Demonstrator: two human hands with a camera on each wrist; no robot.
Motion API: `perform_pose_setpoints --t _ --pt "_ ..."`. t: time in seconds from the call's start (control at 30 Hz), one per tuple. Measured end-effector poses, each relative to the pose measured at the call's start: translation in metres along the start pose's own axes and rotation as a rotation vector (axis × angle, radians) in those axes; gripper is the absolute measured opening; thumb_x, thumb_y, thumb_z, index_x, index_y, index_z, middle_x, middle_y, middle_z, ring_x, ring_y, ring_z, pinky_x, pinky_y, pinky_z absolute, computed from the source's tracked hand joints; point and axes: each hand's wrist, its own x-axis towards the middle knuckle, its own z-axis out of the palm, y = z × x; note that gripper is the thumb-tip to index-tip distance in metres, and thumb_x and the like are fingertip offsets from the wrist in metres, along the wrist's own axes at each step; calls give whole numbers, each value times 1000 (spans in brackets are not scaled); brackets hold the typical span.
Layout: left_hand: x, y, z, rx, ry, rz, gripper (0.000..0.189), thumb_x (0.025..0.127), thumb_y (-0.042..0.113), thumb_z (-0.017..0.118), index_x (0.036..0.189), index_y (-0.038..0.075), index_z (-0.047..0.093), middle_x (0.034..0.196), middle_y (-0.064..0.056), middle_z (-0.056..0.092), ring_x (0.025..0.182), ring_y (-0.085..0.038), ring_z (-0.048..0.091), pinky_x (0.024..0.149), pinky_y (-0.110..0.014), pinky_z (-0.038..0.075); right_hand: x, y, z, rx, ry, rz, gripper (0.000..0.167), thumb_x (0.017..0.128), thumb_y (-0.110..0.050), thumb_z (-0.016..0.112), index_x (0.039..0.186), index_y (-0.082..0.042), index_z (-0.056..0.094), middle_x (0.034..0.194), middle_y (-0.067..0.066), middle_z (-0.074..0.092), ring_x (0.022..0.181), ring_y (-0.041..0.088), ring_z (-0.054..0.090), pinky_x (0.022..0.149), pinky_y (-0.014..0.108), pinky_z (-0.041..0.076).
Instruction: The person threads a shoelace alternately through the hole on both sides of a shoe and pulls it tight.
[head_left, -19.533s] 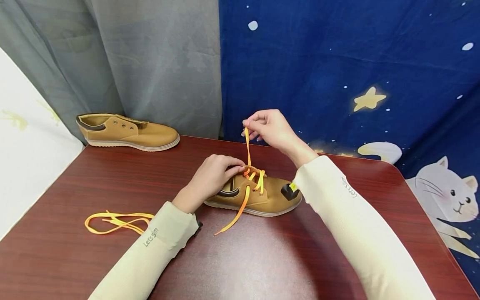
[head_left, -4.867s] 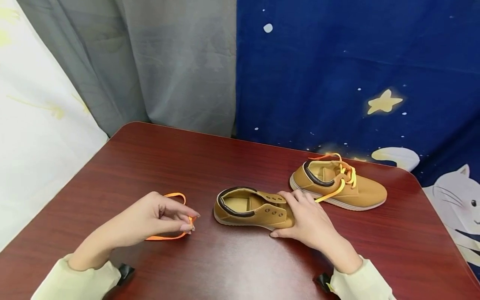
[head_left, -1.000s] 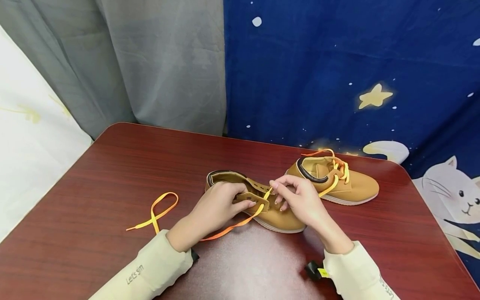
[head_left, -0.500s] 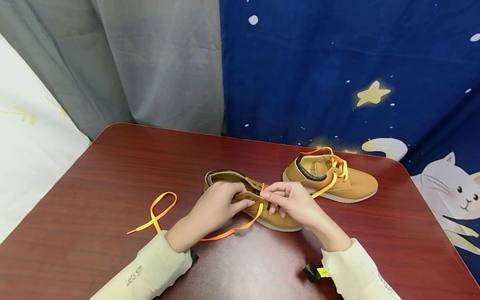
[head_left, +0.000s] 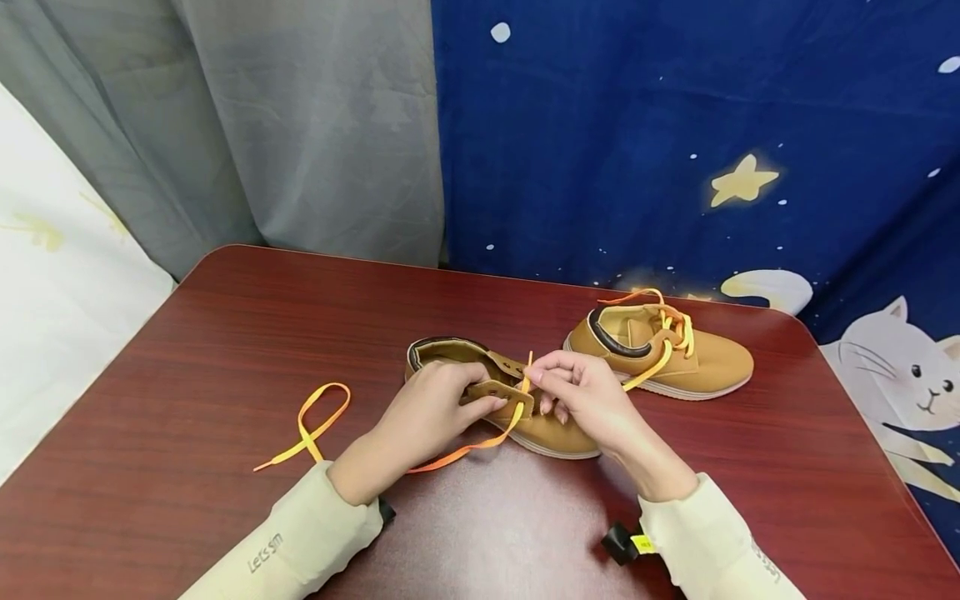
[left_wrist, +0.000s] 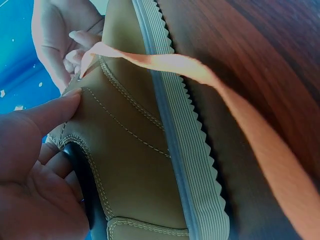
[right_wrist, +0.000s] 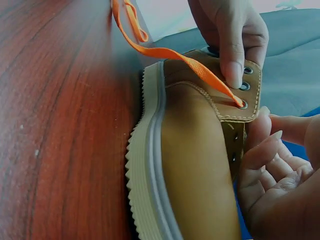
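Note:
A tan shoe (head_left: 558, 435) sits mid-table, its toe pointing right. My left hand (head_left: 427, 408) pinches its near eyelet flap, thumb outside and fingers inside the opening, as the left wrist view also shows. An orange-yellow shoelace (head_left: 476, 450) passes through the toe-most eyelet of that flap, clearly seen in the right wrist view (right_wrist: 200, 70). With thumb and forefinger, my right hand (head_left: 588, 400) pinches the lace's short end above the tongue; its tip points up. The lace's long part trails left under my left wrist.
A second tan shoe (head_left: 720, 362), laced in orange-yellow, stands behind on the right, close to my right hand. The lace's loose loop (head_left: 324, 425) lies on the dark red table (head_left: 315, 317). Grey and blue curtains (head_left: 570, 150) hang behind the table.
The laced shoe has gone to the back right, and the unlaced one came from the back left to the middle. A lace now runs through its eyelet; lately the right fingers regripped its end.

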Motion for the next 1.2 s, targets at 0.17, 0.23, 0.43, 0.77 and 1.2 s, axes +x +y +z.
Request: perform_pose_setpoints --t 0.17,0.23,0.43,0.77,1.2 --pt "0 1 -1 3 1 0 30 86 29 80 69 21 57 59 10 39 59 -7 38 52 -21 26 -1 -4 -2 41 40 -19 22 101 -14 61 110 6 65 64 -8 63 53 5 51 50 18 43" --pt "0 1 -1 3 3 1 30 86 29 80 69 21 57 59 10 38 59 -7 37 52 -21 25 -1 -6 -2 52 49 -18 23 101 -15 61 110 6 64 65 -7 64 54 5 51 51 18 44" --pt "1 1 0 -5 5 6 31 87 29 80 67 22 56 58 11 35 58 -6 35 52 -21 23 -2 -11 -7 89 70 -24 16 100 -15 62 106 0 66 69 -5 66 57 7 54 53 19 47" --pt "1 1 0 -10 -4 7 31 86 29 80 68 22 56 58 12 38 59 -7 39 53 -21 26 -5 -31 -25 155 151 -106 8 100 -18 63 100 -11 68 69 -7 65 56 5 52 49 18 43" --pt "2 -1 -5 -46 -53 39 30 91 33 75 68 23 59 60 12 39 61 -6 40 53 -20 30 -12 -45 -32 163 199 -209 7 99 -15 65 101 -13 71 71 -8 68 58 5 53 52 17 46"
